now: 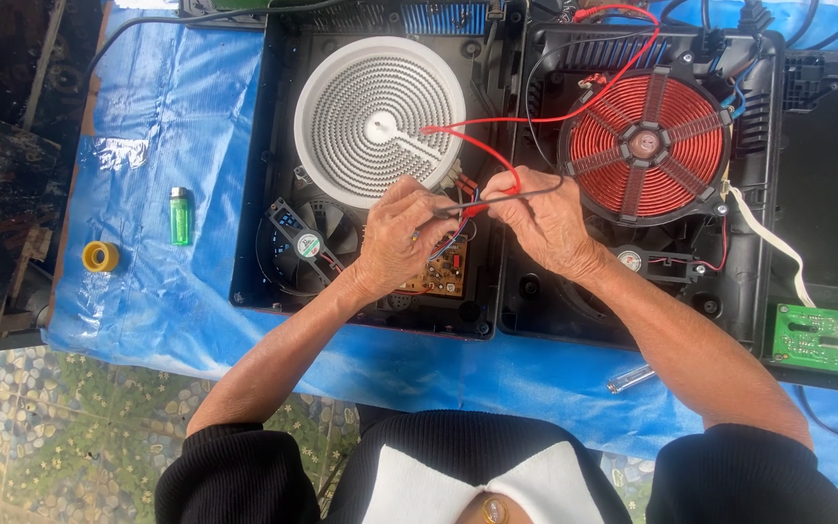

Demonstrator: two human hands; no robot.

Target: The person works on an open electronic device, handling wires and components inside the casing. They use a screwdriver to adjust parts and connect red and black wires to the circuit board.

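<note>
While left hand (398, 236) and right hand (545, 218) pinch grey probe (497, 199) and red wire (482, 155) over black casing (283, 281), near its front edge by white coil (380, 116): wire light, limp, likely fragile at terminals; grip insulation, not joints.

1 head camera, looking straight down.

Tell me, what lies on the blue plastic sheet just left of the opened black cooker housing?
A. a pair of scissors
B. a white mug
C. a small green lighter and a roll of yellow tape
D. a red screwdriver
C: a small green lighter and a roll of yellow tape lie on the blue plastic sheet, left of the opened black cooker housing.
</note>
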